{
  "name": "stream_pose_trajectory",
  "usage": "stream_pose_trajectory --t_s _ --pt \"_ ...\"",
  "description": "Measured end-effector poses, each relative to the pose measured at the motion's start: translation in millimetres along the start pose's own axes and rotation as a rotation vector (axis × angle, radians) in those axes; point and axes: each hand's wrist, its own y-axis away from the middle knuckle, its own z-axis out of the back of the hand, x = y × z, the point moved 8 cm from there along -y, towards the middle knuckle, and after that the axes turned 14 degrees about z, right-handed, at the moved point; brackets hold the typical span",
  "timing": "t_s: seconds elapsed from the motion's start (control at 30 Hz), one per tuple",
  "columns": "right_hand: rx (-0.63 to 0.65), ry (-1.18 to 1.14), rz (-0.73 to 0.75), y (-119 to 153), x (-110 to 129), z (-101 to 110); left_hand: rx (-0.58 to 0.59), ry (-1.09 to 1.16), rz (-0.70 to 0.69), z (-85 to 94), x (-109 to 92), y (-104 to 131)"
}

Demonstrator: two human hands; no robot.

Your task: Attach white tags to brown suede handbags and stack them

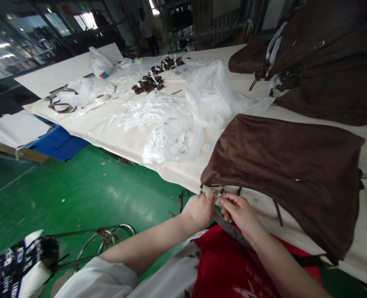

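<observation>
Evidently the left hand (204, 207) and right hand (235, 207) have fingertips clamped on a pale piece (218, 194), mostly hidden, by the left corner of the brown bag (286, 153) on the table (109, 132); open green floor (118, 203) lies left beyond its edge

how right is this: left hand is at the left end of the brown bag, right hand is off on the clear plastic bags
The right hand is not there: the head view shows it close beside the left hand, at that same left end of the brown bag.
</observation>
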Motion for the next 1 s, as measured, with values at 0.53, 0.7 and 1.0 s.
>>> stream_pose_trajectory --t_s 0.53,0.7,1.0 --pt "-0.055 0.137 0.003 -1.6 -14.4 6.4 0.932 1.237 0.320 -22.4 2.2 1.5" --pt "-0.134 0.724 0.208 -2.6 24.6 38.0 0.311 0.533 -0.011 43.7 8.6 -10.2" --pt "-0.075 1.146 0.143 -21.7 43.2 14.2 -0.151 0.031 -0.244 73.0 -28.6 -100.4"
